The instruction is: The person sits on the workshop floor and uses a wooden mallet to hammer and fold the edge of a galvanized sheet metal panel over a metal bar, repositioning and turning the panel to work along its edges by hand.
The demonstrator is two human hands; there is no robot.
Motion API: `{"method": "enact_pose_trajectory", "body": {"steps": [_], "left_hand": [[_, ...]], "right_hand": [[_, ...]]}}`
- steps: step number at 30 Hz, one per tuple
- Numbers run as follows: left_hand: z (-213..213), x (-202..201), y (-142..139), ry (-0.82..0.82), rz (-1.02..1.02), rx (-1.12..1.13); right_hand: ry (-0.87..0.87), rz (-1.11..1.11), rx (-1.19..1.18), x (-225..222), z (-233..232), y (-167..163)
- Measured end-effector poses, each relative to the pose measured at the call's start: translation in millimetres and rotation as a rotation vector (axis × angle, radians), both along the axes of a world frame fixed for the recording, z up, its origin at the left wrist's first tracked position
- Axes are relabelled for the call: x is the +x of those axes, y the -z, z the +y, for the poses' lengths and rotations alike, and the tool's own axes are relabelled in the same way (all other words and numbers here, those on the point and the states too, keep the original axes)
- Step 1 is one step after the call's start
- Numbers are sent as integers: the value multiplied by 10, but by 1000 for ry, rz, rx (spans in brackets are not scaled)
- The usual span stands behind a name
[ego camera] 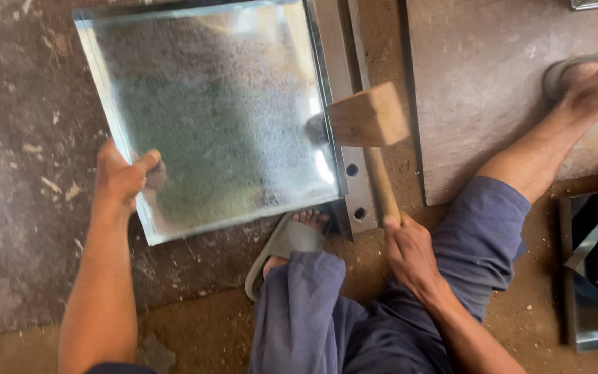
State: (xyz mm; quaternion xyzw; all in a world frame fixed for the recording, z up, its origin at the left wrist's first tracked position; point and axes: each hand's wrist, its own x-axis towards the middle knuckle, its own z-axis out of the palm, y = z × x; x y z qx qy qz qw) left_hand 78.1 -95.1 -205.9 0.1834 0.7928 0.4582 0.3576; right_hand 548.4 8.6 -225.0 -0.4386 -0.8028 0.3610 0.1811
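The right hand [404, 244] is closed around the handle of a wooden mallet [370, 116], whose head hangs just over the right-hand folded edge of a galvanised sheet-metal tray [209, 118]. The left hand [122, 176] pinches the tray's left rim, thumb on top. That right edge rests on a steel bar with holes [356, 187], a sandalled foot [292, 239] against the near corner. Blows look best landed flat, square over the bar, with the left hand pressing the tray down.
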Motion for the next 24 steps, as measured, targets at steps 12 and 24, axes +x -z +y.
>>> {"method": "enact_pose_trajectory", "body": {"steps": [12, 24], "left_hand": [[-89, 14, 306, -21, -57, 43], [-84, -4, 386, 5, -61, 83]], "right_hand": [[255, 64, -228, 397, -523, 144], [217, -41, -267, 582, -776, 357]]}}
